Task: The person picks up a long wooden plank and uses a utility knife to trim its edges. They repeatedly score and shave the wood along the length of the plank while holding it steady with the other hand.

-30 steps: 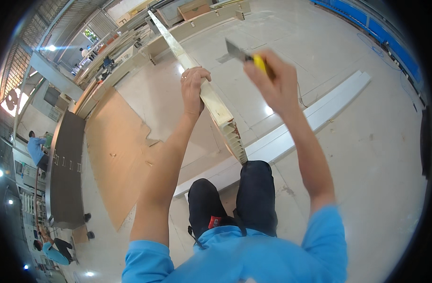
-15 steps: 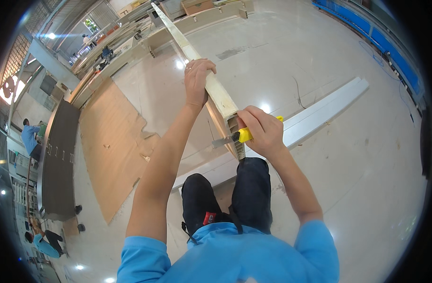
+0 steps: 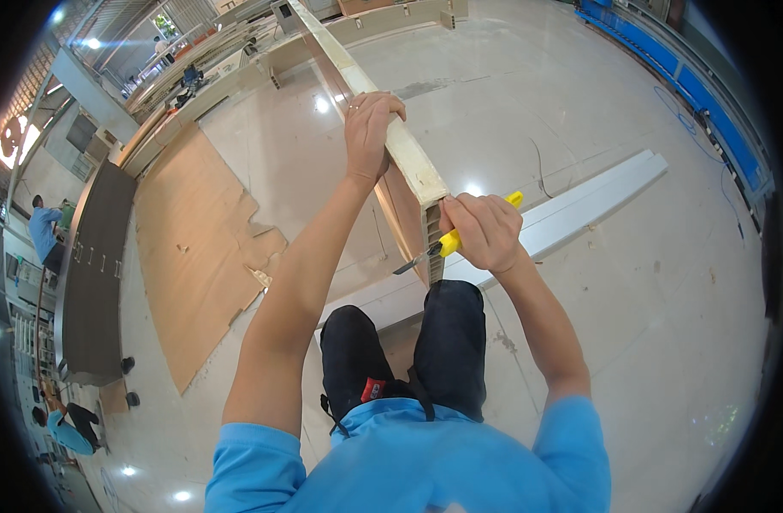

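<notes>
A long hollow panel point(image 3: 415, 162) stands on its narrow edge, running from my knees toward the far left. Its near end shows a row of open cells. My left hand point(image 3: 372, 135) is wrapped over the upper edge, a little way back from that end. In my right hand point(image 3: 487, 231) is a yellow utility knife point(image 3: 450, 244), its blade out and pointing left across the open end. The right fingertips are beside the panel's upper near corner; whether they touch it I cannot tell. Part of the knife's handle is hidden in the fist.
White boards point(image 3: 579, 201) lie on the floor, passing behind my knees' front. A torn brown sheet point(image 3: 195, 248) lies at left, beside a dark panel point(image 3: 96, 274). Two people point(image 3: 45, 231) in blue work further left. A blue machine frame point(image 3: 682, 85) stands far right.
The panel's near end has shifted slightly right, and both hands moved with it. The knife blade has turned and now tilts more downward. The grips are unchanged.
</notes>
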Demonstrator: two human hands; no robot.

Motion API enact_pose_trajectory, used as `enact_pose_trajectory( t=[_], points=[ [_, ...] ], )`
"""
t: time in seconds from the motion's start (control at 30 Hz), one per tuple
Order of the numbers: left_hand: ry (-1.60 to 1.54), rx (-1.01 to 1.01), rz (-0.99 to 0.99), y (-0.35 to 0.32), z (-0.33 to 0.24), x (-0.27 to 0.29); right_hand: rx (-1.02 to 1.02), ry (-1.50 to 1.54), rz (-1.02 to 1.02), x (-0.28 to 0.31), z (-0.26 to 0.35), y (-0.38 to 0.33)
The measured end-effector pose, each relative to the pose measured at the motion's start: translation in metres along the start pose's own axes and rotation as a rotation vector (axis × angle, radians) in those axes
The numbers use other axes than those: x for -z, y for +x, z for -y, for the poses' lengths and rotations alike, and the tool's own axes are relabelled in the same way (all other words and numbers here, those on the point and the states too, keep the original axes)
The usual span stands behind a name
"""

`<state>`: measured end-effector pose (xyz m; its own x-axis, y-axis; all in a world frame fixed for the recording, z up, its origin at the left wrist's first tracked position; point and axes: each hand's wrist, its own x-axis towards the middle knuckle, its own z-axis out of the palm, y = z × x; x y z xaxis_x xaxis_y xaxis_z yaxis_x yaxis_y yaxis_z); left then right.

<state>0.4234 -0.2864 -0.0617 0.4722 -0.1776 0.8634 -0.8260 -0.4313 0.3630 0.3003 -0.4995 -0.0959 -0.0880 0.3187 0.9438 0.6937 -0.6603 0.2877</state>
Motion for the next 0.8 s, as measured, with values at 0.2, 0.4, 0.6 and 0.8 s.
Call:
enact_pose_trajectory(
  t=[0.2, 0.4, 0.6, 0.8],
  points=[
    [-0.007, 0.012, -0.022, 0.000, 0.003, -0.003, -0.033, 0.070, 0.021, -0.003, -0.002, 0.001],
    [0.020, 0.000, -0.014, 0.001, 0.005, -0.002, -0.016, 0.080, 0.042, 0.003, -0.008, -0.001],
    [-0.008, 0.033, -0.033, 0.001, 0.003, -0.004, 0.087, 0.026, 0.061, 0.008, -0.010, -0.001],
    [0.004, 0.041, -0.001, -0.001, 0.002, -0.002, 0.145, 0.013, 0.039, 0.006, -0.014, 0.004]
  ],
)
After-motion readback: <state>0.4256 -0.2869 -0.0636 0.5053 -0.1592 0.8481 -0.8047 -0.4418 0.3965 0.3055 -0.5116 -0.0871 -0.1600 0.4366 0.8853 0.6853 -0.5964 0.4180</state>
